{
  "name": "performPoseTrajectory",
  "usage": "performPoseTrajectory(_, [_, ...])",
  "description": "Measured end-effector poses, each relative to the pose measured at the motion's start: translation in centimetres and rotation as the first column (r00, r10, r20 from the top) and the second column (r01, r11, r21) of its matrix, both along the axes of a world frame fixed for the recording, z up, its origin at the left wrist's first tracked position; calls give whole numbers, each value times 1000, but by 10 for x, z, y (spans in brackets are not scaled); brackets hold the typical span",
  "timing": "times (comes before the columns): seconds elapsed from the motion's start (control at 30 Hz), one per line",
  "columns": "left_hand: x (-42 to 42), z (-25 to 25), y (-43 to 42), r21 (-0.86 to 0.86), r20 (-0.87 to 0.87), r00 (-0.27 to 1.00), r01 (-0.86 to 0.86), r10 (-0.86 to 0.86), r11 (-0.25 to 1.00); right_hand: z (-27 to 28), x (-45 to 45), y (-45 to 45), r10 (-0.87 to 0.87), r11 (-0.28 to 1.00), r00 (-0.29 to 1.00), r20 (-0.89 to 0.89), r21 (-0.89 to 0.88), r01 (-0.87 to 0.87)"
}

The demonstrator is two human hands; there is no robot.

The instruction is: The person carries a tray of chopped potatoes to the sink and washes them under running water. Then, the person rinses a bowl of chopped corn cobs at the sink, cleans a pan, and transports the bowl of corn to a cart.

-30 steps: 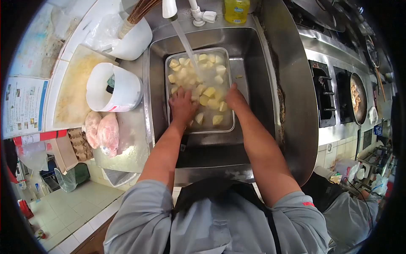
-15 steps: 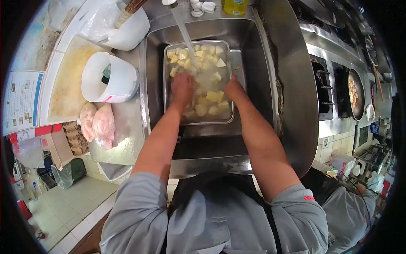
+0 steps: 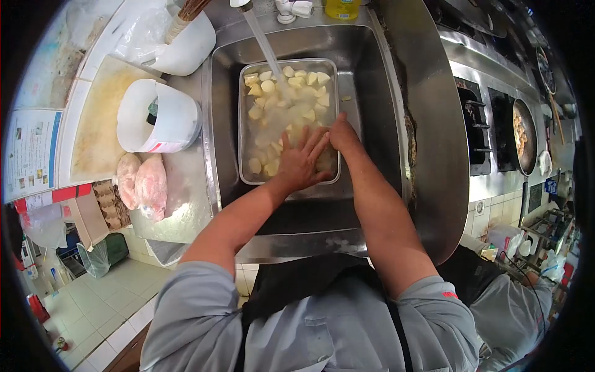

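Note:
A metal tray (image 3: 241, 133) of cloudy water sits in the steel sink, holding many cut pale-yellow potato pieces (image 3: 255, 112). Water runs from the faucet (image 3: 240, 3) into the tray's upper middle. My left hand (image 3: 300, 162) is spread flat over the lower part of the tray, fingers apart at the water's surface, above the potatoes. At the tray's right rim, my right hand (image 3: 344, 132) is closed on the edge, thumb pointing up. Foam and my left hand hide some of the pieces.
Left of the sink (image 3: 365, 211) stand a white cut-open bucket (image 3: 170, 124) and two bagged raw meat pieces (image 3: 150, 186). Yellow dish soap (image 3: 342, 8) is behind it. On the right, a pan (image 3: 525, 136) of food sits on the stove; another person's sleeve (image 3: 511, 310) shows lower right.
My left hand has moved from the tray's left side down and right, and its fingers have spread. Potato pieces have shifted in the water. My right hand stays at the rim.

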State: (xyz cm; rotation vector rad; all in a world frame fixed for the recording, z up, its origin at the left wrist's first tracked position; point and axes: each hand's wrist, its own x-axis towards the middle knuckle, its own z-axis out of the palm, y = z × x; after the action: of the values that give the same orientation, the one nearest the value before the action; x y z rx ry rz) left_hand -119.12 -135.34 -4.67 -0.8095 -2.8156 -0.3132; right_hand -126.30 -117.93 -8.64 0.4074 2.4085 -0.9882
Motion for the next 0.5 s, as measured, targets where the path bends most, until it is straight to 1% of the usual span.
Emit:
performPoseTrajectory(0.03, [0,-1,2,24,1,997,82,-82,996,7,3,0,-9,1000,1000,4,-10,9])
performPoseTrajectory(0.07, [-9,-5,3,-36,183,983,9,-2,999,2,8,1,-17,1000,1000,-10,-7,17])
performPoseTrajectory(0.1, [-25,-12,4,-107,352,932,-50,84,993,-5,14,0,-27,1000,999,-25,-4,27])
performPoseTrajectory(0.13, [-43,-10,7,-186,501,848,-90,173,978,0,12,-1,-43,999,998,-43,-1,43])
performPoseTrajectory(0.23, [-59,-10,10,-52,283,948,-138,148,989,7,10,2,15,999,1000,-9,33,-15])
performPoseTrajectory(0.3, [-74,-15,11,-57,53,987,-147,151,987,-7,4,2,-31,1000,999,5,1,31])
performPoseTrajectory(0.33, [-82,-21,11,-56,-65,986,-154,151,986,-14,1,1,-53,998,999,10,-14,53])
performPoseTrajectory(0.37, [-96,-50,8,-48,52,968,-243,245,969,-14,0,1,-47,999,999,13,-10,47])
performPoseTrajectory(0.4, [-114,-97,4,-46,167,929,-328,331,944,-12,3,1,-41,999,999,13,-2,41])
performPoseTrajectory(0.43, [-126,-100,5,-74,315,887,-332,338,940,-12,5,3,-41,999,999,20,7,41])
performPoseTrajectory(0.47, [-136,-83,10,-110,450,822,-336,349,935,-14,3,5,-44,999,999,10,17,44])
performPoseTrajectory(0.5, [-143,-66,9,-160,604,737,-259,302,953,-17,5,3,-44,999,999,10,22,43])
